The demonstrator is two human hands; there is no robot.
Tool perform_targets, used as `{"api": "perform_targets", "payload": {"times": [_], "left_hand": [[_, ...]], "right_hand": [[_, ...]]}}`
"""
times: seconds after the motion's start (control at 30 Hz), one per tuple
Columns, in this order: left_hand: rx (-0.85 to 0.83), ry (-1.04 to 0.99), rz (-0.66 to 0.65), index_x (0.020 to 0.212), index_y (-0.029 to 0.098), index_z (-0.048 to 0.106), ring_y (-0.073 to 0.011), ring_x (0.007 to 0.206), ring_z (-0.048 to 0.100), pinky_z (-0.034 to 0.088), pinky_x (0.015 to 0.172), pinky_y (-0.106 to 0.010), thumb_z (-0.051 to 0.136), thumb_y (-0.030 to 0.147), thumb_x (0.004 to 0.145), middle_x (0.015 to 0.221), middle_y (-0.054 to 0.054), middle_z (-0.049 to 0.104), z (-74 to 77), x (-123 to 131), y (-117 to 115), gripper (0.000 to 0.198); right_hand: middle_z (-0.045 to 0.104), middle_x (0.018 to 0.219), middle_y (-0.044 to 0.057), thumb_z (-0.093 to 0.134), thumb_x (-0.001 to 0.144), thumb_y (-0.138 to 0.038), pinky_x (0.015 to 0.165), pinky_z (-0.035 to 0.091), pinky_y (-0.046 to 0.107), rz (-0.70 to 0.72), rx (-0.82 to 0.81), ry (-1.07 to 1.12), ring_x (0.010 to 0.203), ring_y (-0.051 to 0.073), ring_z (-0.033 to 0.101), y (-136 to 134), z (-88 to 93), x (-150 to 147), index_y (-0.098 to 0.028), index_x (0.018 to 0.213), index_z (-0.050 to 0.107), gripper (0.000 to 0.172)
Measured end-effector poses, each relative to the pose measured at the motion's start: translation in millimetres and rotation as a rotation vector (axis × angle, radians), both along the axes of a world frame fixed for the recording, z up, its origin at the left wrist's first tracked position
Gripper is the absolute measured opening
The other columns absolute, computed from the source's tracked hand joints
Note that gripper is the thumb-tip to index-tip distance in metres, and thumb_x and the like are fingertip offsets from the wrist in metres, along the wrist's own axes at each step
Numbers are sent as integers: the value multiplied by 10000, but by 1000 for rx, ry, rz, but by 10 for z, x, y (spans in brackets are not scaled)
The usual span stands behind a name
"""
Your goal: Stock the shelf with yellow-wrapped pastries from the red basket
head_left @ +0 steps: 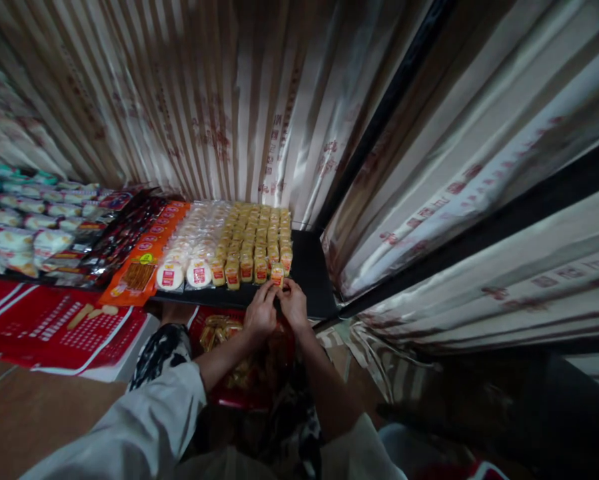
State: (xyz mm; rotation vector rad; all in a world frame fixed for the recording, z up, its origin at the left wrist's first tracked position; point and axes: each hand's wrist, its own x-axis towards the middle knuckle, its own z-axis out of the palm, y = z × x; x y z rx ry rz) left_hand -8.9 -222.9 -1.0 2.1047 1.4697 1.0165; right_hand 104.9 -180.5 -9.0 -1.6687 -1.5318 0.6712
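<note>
At the front end of a row on the black shelf (314,267), a small yellow wrapped cake (277,272) with a red-orange label stands upright between my fingertips. My left hand (262,312) pinches its lower left side, and my right hand (294,303) closes on its lower right. My fingers hide its bottom edge. Behind and to the left are tight rows of the same yellow wrapped cakes (252,230). Below my forearms, a red basin (244,399) holds more small wrapped pieces, partly covered by my arms.
Round white packaged cakes (169,275), orange snack packets (137,272), dark packets (122,230) and white bags (54,243) line the shelf leftward. A red printed box (64,327) sits below. Striped plastic sheeting (219,100) hangs behind, with a black post (374,127) at right.
</note>
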Motion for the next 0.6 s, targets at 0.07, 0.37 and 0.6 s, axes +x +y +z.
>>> {"api": "perform_targets", "payload": {"times": [0.07, 0.37, 0.6], "left_hand": [[-13, 38, -3, 1268, 96, 441, -215, 1284, 344, 311, 1092, -380, 390, 47, 725, 1367, -139, 394, -23, 8, 80, 548], [-14, 152, -39, 1294, 86, 437, -226, 1262, 385, 351, 1065, -372, 376, 86, 783, 1376, -135, 416, -106, -15, 258, 515], [126, 221, -28, 1292, 102, 442, -206, 1231, 431, 387, 1036, -354, 334, 122, 860, 1330, -134, 476, -261, -36, 317, 446]], "right_hand": [[628, 884, 57, 498, 752, -269, 664, 487, 266, -6, 32, -44, 617, 128, 581, 69, -7, -37, -168, 943, 604, 240], [603, 917, 77, 456, 761, -194, 658, 499, 283, -56, 54, 32, 634, 142, 588, 134, -70, -104, -156, 989, 493, 235], [538, 958, 87, 441, 769, -203, 653, 516, 284, -88, 168, 90, 670, 136, 569, 92, -122, -144, -164, 958, 492, 200]]}}
